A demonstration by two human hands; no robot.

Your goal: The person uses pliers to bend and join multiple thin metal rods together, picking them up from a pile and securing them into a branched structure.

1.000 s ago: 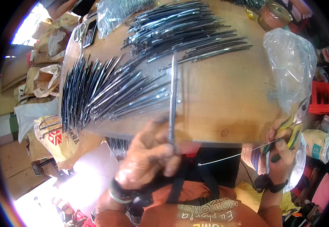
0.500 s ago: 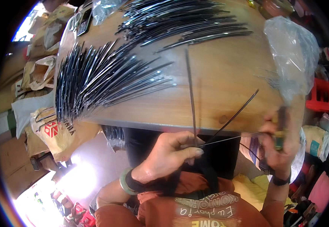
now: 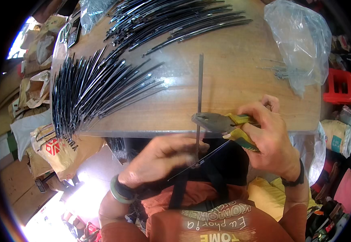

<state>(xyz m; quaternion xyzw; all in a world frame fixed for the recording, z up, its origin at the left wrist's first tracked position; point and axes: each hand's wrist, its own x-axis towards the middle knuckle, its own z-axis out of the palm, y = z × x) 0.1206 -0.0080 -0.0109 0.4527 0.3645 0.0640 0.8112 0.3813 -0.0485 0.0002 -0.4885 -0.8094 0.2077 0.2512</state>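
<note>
My right hand [image 3: 270, 139] is wrapped around pliers [image 3: 215, 122] with yellow and green handles. Their jaws lie across a thin dark strip [image 3: 200, 82] that stands upright in the picture over the table's near edge. Below the jaws, my left hand [image 3: 163, 157] pinches the lower end of this strip; motion blurs its fingers. A fine wire [image 3: 212, 153] slants from beside the plier handles down to the left fingers, and a thin dark piece continues past them. Whether the jaws are closed on the strip is unclear.
Black strips lie in a fanned pile [image 3: 98, 88] at the table's left and another pile [image 3: 163, 24] at the back. Short thin wires [image 3: 281, 72] lie beside a clear plastic bag [image 3: 300, 40] on the right. Beyond the table stands a red stool [image 3: 340, 86]; paper sacks [image 3: 68, 157] line the left.
My right hand has swung left with the pliers, bringing the jaws to the strip. My left hand has shifted left, and the second strip that pointed up to the right has left that position.
</note>
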